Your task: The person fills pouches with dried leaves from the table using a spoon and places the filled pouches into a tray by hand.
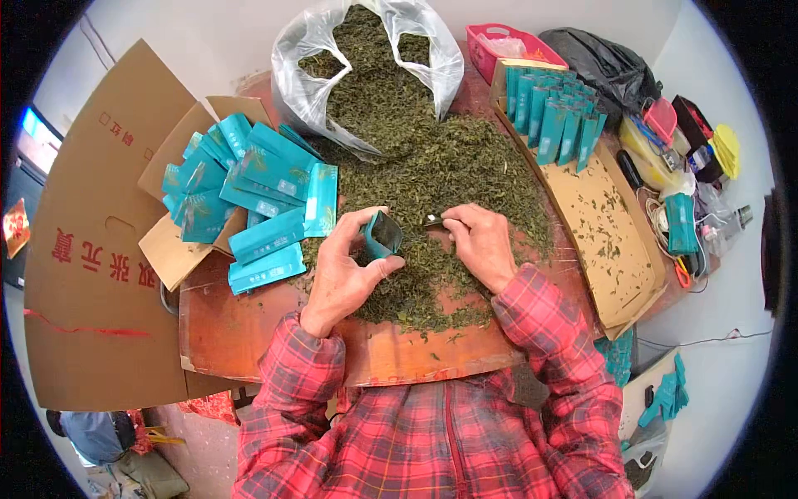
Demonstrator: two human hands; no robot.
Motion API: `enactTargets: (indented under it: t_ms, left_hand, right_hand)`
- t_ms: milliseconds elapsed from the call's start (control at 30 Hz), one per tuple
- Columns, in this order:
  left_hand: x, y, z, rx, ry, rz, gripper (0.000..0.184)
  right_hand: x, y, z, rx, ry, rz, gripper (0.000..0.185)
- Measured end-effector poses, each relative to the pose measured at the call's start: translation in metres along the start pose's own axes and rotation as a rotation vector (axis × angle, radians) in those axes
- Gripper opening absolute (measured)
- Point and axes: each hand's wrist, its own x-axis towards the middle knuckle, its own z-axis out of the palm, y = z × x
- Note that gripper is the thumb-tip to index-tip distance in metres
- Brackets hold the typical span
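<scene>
Centrally, above loose dried leaves (490, 170), the left hand (342, 270) pinches an open teal pouch (383, 236); the right hand (482, 247) pinches a small dark tool (433, 220) just beside it. Beyond sits a leaf-filled plastic bag (301, 91).

The only view looks from the person's head, forward and steeply down over the near edge of the counter (266, 337), close above both hands, wide enough to reach past its far edge.
</scene>
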Motion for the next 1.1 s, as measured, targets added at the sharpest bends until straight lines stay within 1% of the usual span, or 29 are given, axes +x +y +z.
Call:
enactTargets:
  t_ms: [33,100,200,367,467,633,667,767,967,1100]
  left_hand:
    - [0.0,0.002,0.0,-0.021,-0.001,-0.022,0.068]
    - [0.002,-0.004,0.0,0.012,0.004,0.029,0.067]
    - [0.004,-0.004,0.001,0.031,0.001,0.028,0.067]
    - [0.003,0.012,-0.001,0.062,-0.03,-0.057,0.069]
    - [0.004,0.009,0.0,-0.004,-0.03,-0.105,0.068]
    - [0.006,0.017,-0.003,0.116,-0.034,-0.055,0.067]
    - [0.007,0.018,-0.004,0.146,-0.034,-0.047,0.067]
    - [0.01,0.016,-0.006,0.197,-0.044,0.022,0.068]
    - [0.015,0.018,-0.005,0.229,-0.068,-0.013,0.07]
    - [0.017,0.018,-0.004,0.222,-0.089,-0.047,0.07]
  right_hand:
    - [-0.001,-0.001,-0.001,0.028,0.001,0.035,0.01]
    - [-0.003,-0.004,-0.006,0.081,0.006,0.108,0.009]
    - [-0.003,0.0,-0.01,0.022,0.059,-0.009,0.008]
    - [0.0,-0.018,-0.028,0.041,0.059,-0.036,0.008]
    - [0.004,-0.039,-0.046,0.039,0.055,-0.055,0.008]
    - [0.012,-0.072,-0.074,0.017,0.033,-0.129,0.009]
    - [0.013,-0.08,-0.077,0.03,0.052,-0.104,0.008]
    - [0.017,-0.091,-0.086,0.043,0.049,-0.116,0.008]
    - [0.027,-0.1,-0.097,-0.08,-0.026,-0.171,0.008]
    - [0.034,-0.1,-0.097,-0.145,-0.06,-0.291,0.009]
